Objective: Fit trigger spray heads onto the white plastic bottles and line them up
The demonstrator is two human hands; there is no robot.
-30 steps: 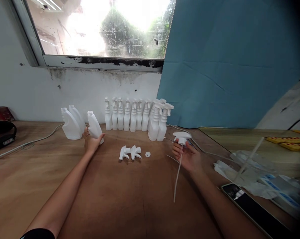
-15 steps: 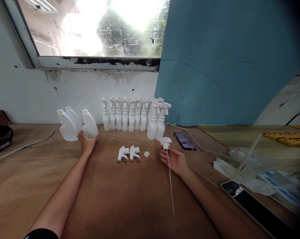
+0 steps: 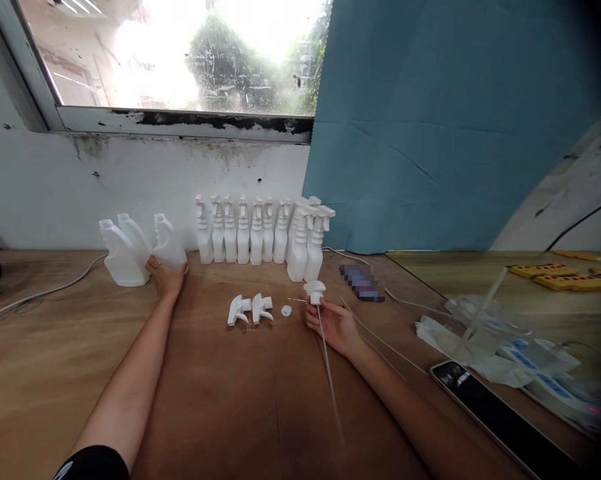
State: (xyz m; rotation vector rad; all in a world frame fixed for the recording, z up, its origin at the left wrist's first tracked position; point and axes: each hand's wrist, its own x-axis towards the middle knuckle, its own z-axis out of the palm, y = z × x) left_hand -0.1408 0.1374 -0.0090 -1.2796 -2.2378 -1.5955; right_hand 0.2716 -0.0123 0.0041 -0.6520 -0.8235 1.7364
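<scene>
At the left, my left hand [image 3: 166,279] is closed around the lower part of a white translucent plastic bottle [image 3: 170,241] with no cap. Two similar open bottles [image 3: 125,263] stand just left of it. My right hand [image 3: 336,327] grips a white trigger sprayer head [image 3: 314,291] just below its collar. A long thin dip tube [image 3: 329,367] hangs from that head toward the table's near side. Between my hands, two loose trigger sprayer heads [image 3: 239,311] lie on the table, with a small white ring [image 3: 286,311] beside them.
Several white spray bottles [image 3: 243,233] with heads fitted stand in a row by the wall. A phone [image 3: 361,283] lies right of them, a larger one [image 3: 495,413] nearer. Clear plastic packaging [image 3: 490,320], a power strip [image 3: 545,380] and cables occupy the right side.
The camera view has swung slightly right. My left hand has raised its bottle a little. The sprayer head in my right hand has shifted slightly left, its tube swaying.
</scene>
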